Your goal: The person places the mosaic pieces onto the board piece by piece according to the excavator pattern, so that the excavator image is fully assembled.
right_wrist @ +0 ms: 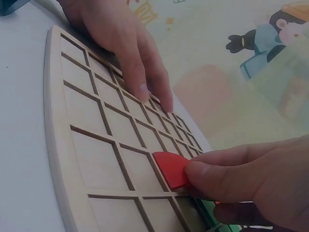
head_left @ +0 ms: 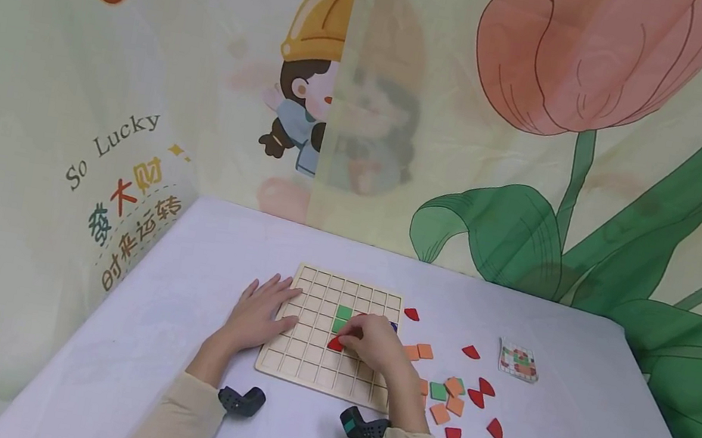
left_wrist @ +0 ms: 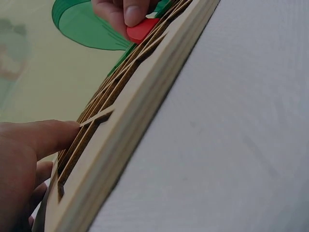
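A wooden grid board lies on the white table. My left hand rests flat on the board's left edge, fingers straight. My right hand pinches a red quarter-round piece and holds it against a cell near the board's middle; the right wrist view shows the red piece tilted, one edge down in the cell, under my thumb. Green square pieces sit in cells just behind it, with a blue piece partly hidden by my right hand. The left wrist view shows the board's edge and the red piece far off.
Loose red, orange and green pieces lie scattered on the table right of the board, one red piece near its far right corner. A small pattern card lies farther right. Printed cloth walls close the back and left.
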Available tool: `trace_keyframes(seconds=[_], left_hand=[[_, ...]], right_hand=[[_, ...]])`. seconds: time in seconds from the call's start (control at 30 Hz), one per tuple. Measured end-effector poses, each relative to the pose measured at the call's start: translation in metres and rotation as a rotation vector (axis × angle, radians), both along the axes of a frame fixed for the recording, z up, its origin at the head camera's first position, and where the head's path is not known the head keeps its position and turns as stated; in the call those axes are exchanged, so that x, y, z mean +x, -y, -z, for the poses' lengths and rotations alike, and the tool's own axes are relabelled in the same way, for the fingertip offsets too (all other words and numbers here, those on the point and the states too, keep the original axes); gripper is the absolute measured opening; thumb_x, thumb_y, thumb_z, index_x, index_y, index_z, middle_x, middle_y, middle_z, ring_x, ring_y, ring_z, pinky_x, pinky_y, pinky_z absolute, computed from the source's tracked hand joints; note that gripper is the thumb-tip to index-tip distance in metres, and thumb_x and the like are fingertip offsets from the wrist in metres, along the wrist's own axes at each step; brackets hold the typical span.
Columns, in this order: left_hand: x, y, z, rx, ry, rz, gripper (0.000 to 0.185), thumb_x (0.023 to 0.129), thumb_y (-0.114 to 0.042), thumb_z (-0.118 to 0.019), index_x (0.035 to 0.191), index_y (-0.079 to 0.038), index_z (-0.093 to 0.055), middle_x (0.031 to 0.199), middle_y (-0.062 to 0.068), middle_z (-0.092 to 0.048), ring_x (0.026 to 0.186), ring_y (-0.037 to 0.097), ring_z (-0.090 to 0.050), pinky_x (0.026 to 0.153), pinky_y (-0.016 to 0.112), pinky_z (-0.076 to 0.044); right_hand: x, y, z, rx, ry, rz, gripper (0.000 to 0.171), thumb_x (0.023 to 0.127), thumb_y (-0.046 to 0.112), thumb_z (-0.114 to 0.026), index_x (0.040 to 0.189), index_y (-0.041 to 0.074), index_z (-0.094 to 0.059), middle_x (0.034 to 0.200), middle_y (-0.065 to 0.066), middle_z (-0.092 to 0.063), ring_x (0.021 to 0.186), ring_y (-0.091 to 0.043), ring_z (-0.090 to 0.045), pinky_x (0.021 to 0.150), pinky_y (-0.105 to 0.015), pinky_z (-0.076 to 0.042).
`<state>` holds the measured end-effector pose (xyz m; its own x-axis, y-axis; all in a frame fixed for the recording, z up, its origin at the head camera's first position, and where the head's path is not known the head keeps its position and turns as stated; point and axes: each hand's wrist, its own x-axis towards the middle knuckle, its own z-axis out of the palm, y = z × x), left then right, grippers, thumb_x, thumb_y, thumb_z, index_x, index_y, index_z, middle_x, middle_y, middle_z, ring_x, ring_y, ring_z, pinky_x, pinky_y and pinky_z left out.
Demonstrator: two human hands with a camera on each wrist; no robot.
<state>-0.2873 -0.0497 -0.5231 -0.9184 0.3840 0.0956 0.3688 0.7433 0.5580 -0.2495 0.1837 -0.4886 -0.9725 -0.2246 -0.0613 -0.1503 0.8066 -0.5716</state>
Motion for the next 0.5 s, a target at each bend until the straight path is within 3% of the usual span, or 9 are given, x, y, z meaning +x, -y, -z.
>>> trace_keyframes(seconds=[0.5], left_hand=[[-0.0001, -0.0011, -0.0004, -0.022, -0.007, -0.009, 0.057, 0.088, -0.038, -0.06, 0.138, -0.013, -0.05, 0.153, 0.012, -0.035, 0.146, 0.032, -0.02, 0.119, 0.056, -0.007]], right_hand=[[0.0014, 0.0097, -0.0005, 0.086, -0.031, 0.055, 0.01, 0.082, 0.011, -0.073, 0.076, 0.018, -0.069, 0.072, 0.008, -0.06, 0.068, -0.01, -0.051, 0.065, -0.024, -0.046]])
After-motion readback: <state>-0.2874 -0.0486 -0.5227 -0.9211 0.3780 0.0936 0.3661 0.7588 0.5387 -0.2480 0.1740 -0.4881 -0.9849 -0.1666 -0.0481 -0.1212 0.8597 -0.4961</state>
